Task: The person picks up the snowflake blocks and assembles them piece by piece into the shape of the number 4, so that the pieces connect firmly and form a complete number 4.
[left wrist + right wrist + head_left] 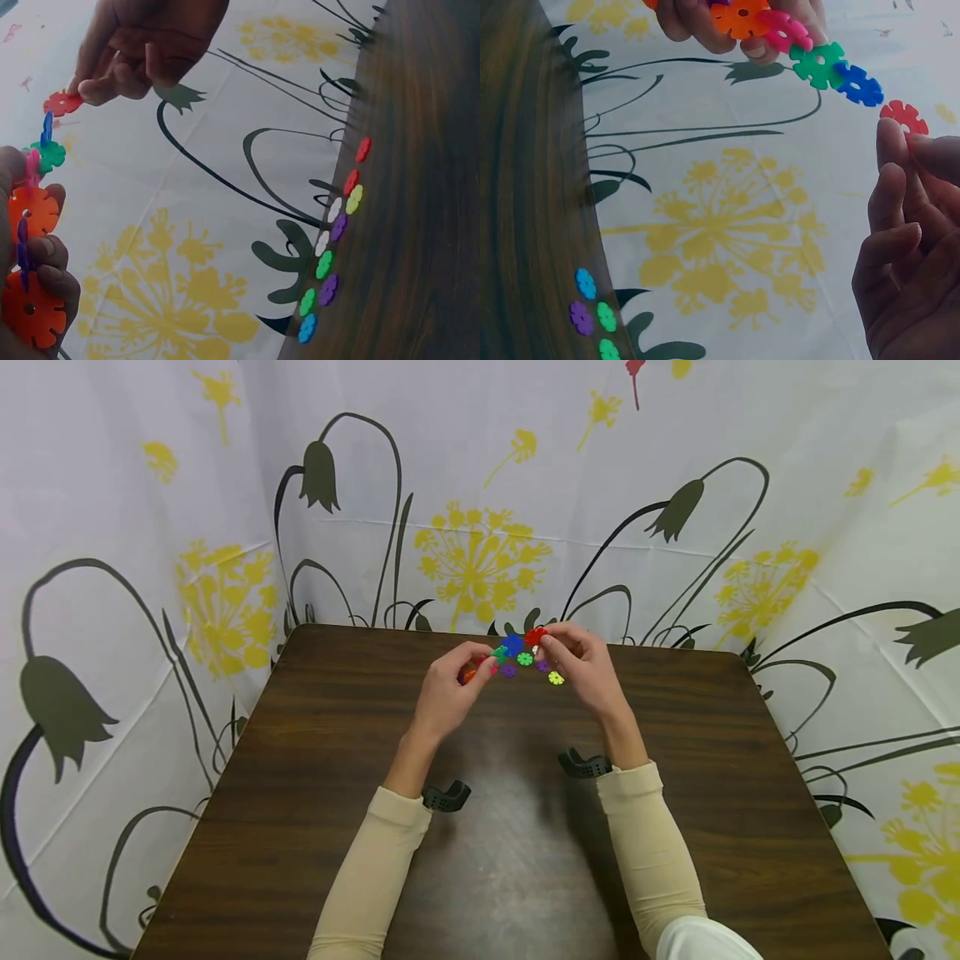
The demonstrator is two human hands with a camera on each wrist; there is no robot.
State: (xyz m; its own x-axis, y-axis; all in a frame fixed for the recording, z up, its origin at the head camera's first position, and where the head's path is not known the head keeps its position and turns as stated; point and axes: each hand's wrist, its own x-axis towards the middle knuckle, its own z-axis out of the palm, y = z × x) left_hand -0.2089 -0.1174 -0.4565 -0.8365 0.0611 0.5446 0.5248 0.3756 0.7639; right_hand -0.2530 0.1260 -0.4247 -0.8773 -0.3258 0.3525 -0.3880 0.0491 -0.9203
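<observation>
My left hand (446, 692) grips a chain of slotted flower-shaped plastic discs, held above the table's far edge. In the left wrist view two orange discs (36, 311) and a purple disc (23, 255) lie against the fingers. Further along the chain come a pink disc (786, 31), a green disc (819, 67) and a blue disc (861, 85) at the free end. Between thumb and forefinger, my right hand (588, 670) pinches a red disc (904, 116). The red disc is beside the blue one; the right wrist view shows a slight gap.
Loose discs lie along the far edge of the brown wooden table (315, 760), including a yellow disc (556, 677), a light blue disc (307, 328) and several purple, green, white and red ones. Behind the table hangs a white flower-printed curtain (480, 468).
</observation>
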